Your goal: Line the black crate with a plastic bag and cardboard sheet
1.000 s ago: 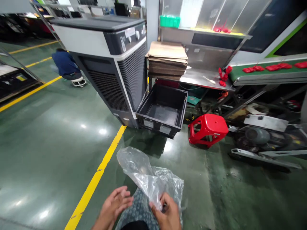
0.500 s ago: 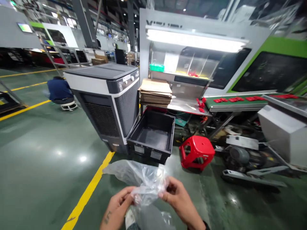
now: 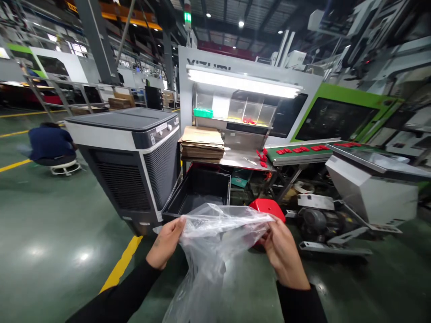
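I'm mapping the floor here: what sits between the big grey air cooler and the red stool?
In the head view, an empty black crate sits between the air cooler and the red stool.

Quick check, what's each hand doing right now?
Left hand: closed, pinching the left edge of the clear plastic bag.
Right hand: closed, pinching the bag's right edge, so its mouth is stretched between both hands.

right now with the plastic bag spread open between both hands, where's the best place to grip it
Best at the top rim of the plastic bag, one hand on each side edge, coming in from left and right. The left hand and right hand already pinch it there, and the mouth is stretched wide while the thin body hangs limp below. Gripping lower would probably just bunch the film.
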Demonstrator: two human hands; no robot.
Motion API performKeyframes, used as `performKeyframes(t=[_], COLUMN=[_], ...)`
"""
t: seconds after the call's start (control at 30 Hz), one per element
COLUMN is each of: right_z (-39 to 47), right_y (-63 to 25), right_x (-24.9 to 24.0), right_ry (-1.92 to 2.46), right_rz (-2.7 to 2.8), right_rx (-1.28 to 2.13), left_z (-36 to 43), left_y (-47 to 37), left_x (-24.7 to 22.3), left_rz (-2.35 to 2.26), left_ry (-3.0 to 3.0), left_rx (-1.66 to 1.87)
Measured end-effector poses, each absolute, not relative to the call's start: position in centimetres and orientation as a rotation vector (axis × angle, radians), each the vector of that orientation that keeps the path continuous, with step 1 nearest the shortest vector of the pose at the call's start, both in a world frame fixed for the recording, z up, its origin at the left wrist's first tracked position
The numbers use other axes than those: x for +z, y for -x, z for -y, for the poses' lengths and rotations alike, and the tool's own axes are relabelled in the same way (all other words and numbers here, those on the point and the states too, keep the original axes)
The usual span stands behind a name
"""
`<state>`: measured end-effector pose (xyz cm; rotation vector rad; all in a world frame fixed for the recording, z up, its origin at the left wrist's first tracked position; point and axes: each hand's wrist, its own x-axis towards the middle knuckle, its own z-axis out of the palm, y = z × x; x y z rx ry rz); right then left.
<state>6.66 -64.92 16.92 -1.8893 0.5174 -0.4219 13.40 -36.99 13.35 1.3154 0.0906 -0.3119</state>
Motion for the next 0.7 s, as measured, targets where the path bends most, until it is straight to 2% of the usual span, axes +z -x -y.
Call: performKeyframes(t=[0.1,0.23,0.37,0.53,0.63,0.7], right_z=[64.2,66.4,71.3,75.8,72.7,67.4], right_y=[-7.1,-5.3,-4.1,-5.4,-3.3,-1.1], right_x=[16.4,17.2,21.0,27.3,27.9,25.0], right_ry=[1.918,2.31,2.743,2.917,2.839,2.64], right_rz=[-0.458,-0.533,-0.396,-0.321,-0.56,-0.625], right_rx=[-0.371,-0.549,-0.588,-0.697,-1.021,-1.357], left_z=[38.0,36.2,33.0,32.7,35.2,37.2], left_y=[-14.7,-16.4,-20.6,-24.2,-22.8,-21.0], left_x=[13.8,15.6,19.4,23.9,25.0,25.1], left_rz=[-0.14,-0.064,0.145,0.388,0.491,0.523], left_ry=[-1.292,-1.262,-1.395,-1.546,-1.488,-1.416], left_rx=[-0.404,-0.599,-0.773,-0.826,-0.793,-0.782])
